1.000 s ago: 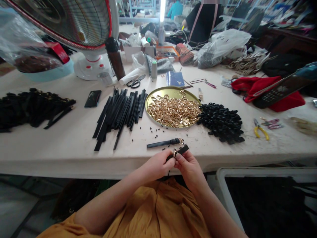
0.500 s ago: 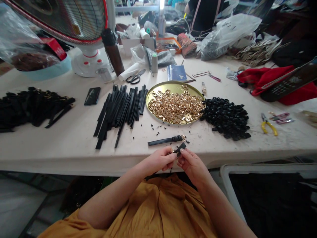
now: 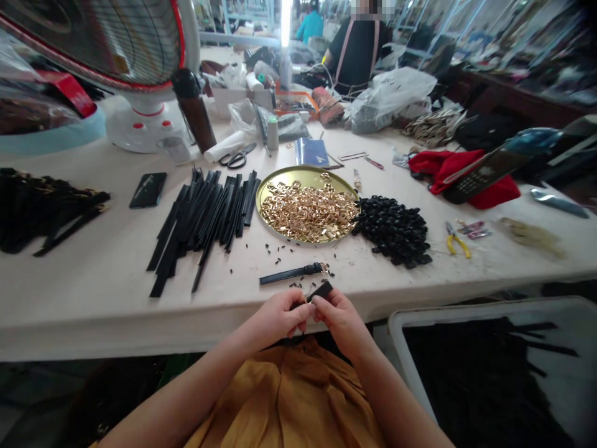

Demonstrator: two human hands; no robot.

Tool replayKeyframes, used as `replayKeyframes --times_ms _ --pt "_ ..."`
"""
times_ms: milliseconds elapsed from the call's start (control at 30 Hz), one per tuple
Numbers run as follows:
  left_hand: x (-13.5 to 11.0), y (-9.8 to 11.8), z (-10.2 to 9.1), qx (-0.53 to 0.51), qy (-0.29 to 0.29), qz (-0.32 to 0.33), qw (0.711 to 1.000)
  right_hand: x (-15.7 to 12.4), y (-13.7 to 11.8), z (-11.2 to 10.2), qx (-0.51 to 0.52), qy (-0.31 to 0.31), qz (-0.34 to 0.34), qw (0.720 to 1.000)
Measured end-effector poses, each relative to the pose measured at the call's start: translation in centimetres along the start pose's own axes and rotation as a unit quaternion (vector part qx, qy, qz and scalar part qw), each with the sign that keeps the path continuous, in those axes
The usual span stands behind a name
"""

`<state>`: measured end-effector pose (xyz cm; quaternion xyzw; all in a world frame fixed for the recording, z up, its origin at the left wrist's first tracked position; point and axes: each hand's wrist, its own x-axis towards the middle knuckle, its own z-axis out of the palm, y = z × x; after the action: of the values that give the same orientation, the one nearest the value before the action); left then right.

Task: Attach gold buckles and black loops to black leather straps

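Both hands meet at the table's front edge around a black strap [image 3: 321, 290]. My left hand [image 3: 285, 312] is closed, its thumb and fingers pinching the strap near a small gold buckle that is mostly hidden. My right hand [image 3: 339, 314] also pinches the strap, its thumb close to the left thumb. Just beyond lies a black strap with a gold buckle [image 3: 291, 274], flat on the table. Behind it stands a round gold tray [image 3: 305, 174] heaped with gold buckles [image 3: 310, 210]. Right of the tray is a pile of small black loops [image 3: 394, 230].
Long black strips [image 3: 205, 218] lie left of the tray, with a dark phone-like slab [image 3: 148, 190] beside them. Yellow-handled pliers [image 3: 457, 241] rest at the right, scissors [image 3: 237, 158] at the back. A fan [image 3: 135, 124] stands back left; a white bin [image 3: 396, 330] holds black pieces below right.
The view has swung right and up, so the tabletop things appear further left. My hands still hold the strap; their fingertips have drawn closer together around it.
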<state>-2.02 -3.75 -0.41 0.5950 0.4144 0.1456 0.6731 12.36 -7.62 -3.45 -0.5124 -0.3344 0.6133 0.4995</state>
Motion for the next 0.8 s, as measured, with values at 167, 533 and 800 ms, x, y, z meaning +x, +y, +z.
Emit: replayKeyframes --times_ms 167,533,800 --pt "0.7 -0.4 -0.2 -0.027 0.0 -0.006 1.0 -0.1 -0.2 0.2 -0.128 0.05 -0.131 0.982" --pt "3.7 0.3 -0.6 -0.03 0.008 0.0 1.0 0.8 -2.1 -2.3 -0.237 -0.066 -0.132 0.96" --pt "4.5 0.2 -1.7 0.043 0.063 -0.019 0.997 8.9 -6.0 -11.8 -0.522 0.248 -0.202 0.79"
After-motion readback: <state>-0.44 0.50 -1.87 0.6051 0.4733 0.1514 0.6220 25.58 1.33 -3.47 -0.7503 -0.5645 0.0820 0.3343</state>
